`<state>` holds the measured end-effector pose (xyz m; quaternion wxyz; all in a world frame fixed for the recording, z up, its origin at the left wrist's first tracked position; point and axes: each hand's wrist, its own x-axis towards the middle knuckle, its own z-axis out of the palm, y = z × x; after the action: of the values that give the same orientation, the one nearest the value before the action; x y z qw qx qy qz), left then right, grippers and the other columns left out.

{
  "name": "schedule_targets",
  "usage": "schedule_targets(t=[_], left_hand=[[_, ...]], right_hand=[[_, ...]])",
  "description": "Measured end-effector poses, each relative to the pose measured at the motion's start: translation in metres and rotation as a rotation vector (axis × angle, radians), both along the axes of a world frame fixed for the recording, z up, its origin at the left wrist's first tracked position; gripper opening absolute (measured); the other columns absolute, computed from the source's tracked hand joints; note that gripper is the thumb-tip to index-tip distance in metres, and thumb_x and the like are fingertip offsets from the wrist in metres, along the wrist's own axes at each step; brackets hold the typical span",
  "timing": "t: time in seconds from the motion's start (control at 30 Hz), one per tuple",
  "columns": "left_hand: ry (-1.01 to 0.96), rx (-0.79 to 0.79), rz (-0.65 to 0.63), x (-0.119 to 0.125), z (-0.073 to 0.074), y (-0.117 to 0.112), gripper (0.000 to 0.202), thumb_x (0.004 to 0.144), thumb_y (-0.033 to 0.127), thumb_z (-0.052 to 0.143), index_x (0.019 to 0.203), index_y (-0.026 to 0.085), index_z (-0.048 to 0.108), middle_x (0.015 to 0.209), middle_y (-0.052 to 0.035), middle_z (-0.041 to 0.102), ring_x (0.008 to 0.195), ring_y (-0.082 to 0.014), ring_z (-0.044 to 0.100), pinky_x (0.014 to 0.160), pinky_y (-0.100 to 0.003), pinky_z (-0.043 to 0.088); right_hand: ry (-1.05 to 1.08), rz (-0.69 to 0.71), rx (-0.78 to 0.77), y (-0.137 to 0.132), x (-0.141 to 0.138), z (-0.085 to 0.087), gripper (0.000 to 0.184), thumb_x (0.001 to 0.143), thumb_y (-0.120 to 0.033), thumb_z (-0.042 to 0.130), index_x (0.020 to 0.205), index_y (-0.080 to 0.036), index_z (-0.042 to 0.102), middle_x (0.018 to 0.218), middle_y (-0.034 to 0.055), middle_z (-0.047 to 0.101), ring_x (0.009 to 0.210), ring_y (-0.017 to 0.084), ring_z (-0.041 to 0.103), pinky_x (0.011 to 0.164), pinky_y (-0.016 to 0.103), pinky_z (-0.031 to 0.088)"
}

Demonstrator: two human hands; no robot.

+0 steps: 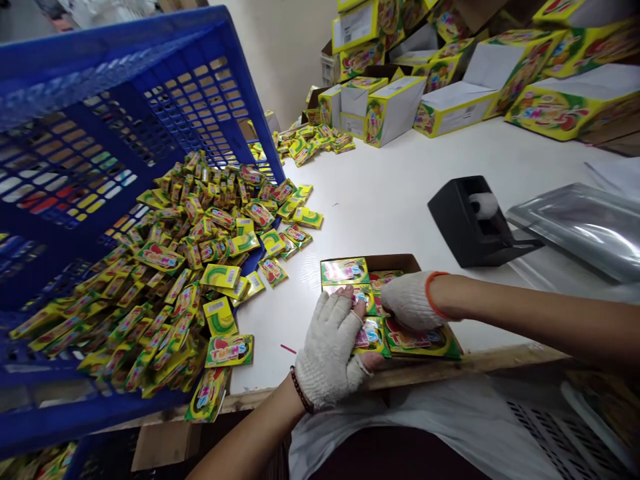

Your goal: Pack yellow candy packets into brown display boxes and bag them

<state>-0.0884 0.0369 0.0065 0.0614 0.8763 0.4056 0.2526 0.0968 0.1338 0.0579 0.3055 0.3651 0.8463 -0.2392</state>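
Note:
A shallow carton (419,265) lies on the table's front edge, filled with small yellow-green packs (343,270) printed with fruit. My left hand (327,347), in a white fingerless glove, rests over the carton's left front side. Its fingers are stretched across the packs and the thumb is apart at the near edge. My right hand (413,300), gloved with an orange cuff, presses down onto the packs on the right side. Its fingertips are hidden beneath it, so I cannot see if they hold a pack.
A blue plastic crate (250,87) lies tipped at the left, with many small packs (160,257) spilling onto the white table (370,193). A black tape dispenser (463,223) and clear plastic wrap (585,220) stand right. Yellow display boxes (395,110) are piled at the back.

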Motion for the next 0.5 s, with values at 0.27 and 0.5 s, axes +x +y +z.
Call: schedule_targets(t=[0.27,0.5], left_hand=[[0.381,-0.281,0.806,-0.080,0.002,0.091,0.045,0.088,0.035,0.057,0.125,0.009,0.058,0.126,-0.0212,0.059,0.121,-0.0341,0.058,0.102,-0.045,0.047],[0.660,-0.466,0.747,-0.112,0.006,0.134,0.079,0.074,0.055,0.065,0.140,0.015,0.046,0.133,-0.0211,0.057,0.120,-0.0433,0.056,0.095,-0.054,0.047]], right_hand=[[-0.022,0.084,-0.067,0.005,-0.003,0.002,0.022,0.064,-0.016,0.072,0.085,-0.013,0.079,0.082,0.0129,0.075,0.075,0.029,0.070,0.063,0.035,0.047],[-0.017,-0.097,-0.056,-0.003,0.001,-0.009,0.047,0.057,-0.022,0.082,0.102,-0.012,0.077,0.098,0.0175,0.076,0.091,0.036,0.072,0.074,0.040,0.053]])
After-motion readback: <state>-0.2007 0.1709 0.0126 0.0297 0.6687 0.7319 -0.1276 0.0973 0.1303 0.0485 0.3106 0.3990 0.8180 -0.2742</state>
